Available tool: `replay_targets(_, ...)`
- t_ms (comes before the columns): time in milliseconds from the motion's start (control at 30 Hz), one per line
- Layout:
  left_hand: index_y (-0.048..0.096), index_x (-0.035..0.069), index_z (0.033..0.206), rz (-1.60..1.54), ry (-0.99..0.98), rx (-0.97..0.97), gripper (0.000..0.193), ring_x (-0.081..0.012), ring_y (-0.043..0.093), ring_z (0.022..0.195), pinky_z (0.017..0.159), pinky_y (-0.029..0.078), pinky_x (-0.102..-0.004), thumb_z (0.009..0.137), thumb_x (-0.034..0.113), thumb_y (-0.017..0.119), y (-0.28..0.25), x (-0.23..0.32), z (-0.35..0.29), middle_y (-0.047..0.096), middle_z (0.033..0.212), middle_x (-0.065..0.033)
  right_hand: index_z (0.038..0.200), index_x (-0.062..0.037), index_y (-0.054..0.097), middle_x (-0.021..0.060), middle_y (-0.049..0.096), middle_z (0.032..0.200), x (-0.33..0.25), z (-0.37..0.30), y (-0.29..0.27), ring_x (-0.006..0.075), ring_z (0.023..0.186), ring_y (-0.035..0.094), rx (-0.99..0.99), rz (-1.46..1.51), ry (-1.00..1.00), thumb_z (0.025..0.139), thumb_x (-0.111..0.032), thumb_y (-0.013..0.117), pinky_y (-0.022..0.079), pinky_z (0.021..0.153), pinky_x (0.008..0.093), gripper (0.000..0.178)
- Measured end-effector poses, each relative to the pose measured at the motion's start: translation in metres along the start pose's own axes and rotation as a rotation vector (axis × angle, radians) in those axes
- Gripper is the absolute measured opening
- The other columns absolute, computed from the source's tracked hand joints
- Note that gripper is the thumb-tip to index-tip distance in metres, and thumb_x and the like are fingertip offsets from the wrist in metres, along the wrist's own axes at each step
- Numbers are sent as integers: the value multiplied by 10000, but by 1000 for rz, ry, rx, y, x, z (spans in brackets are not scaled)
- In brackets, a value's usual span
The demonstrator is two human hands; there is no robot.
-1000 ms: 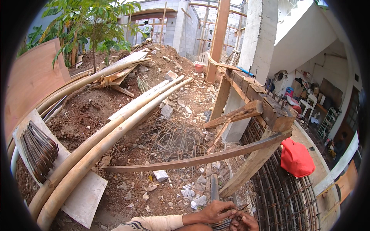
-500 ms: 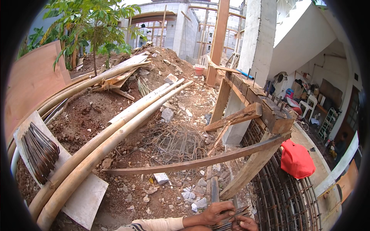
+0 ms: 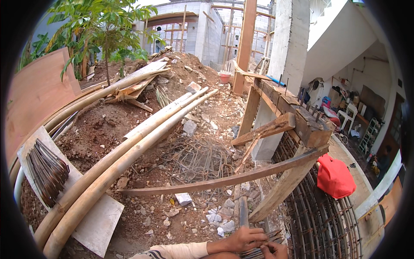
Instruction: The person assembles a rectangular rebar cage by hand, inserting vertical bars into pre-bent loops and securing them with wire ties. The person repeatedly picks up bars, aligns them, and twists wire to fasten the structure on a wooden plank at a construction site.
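At the lower edge, my left hand reaches in from the left in a pale sleeve, its fingers curled together above a bundle of thin steel rods. My right hand is close beside it, thumb and fingers pinched near the left fingertips. Whatever lies between the fingers is too small to make out. More rod ends show just beyond the hands. Part of the right hand is cut off by the picture's edge.
A long rebar cage runs along the right, with a red bag on it. A narrow plank crosses ahead. Bamboo poles, bent bars and a tangle of steel stirrups lie on rubble. Someone stands far back.
My left fingers have lowered and straightened slightly over the rods, and my right hand has turned a little beside them. The whole view has shifted slightly.
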State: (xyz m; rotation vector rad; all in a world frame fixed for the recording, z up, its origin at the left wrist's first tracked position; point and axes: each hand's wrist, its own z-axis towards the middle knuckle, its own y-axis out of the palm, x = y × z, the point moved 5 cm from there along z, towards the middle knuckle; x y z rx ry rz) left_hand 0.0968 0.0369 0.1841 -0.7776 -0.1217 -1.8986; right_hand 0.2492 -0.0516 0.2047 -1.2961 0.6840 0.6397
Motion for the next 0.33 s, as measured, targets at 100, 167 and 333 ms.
replay_targets(100,684,90,1148,44,58,-25,240,-303,627,647,551,482,-413,911,85,716,-1,5,-2,567,854,-82,1091,-8,724,22,630,734,23,7,1,117,638,560,-241,639,298,951,-213,705,433,592,293,249)
replay_targets(167,688,102,1156,73,89,-43,247,-287,612,617,532,471,-408,911,92,718,-2,8,-2,536,829,-70,1103,-5,714,-15,598,743,31,10,1,95,648,524,-303,846,348,948,-254,714,413,613,267,294)
replay_targets(333,695,117,1188,138,153,-75,269,-280,609,608,530,469,-412,920,112,717,-4,14,0,525,817,-66,1162,-4,688,33,663,799,39,7,7,126,744,620,-297,732,334,944,-415,720,464,706,250,467)
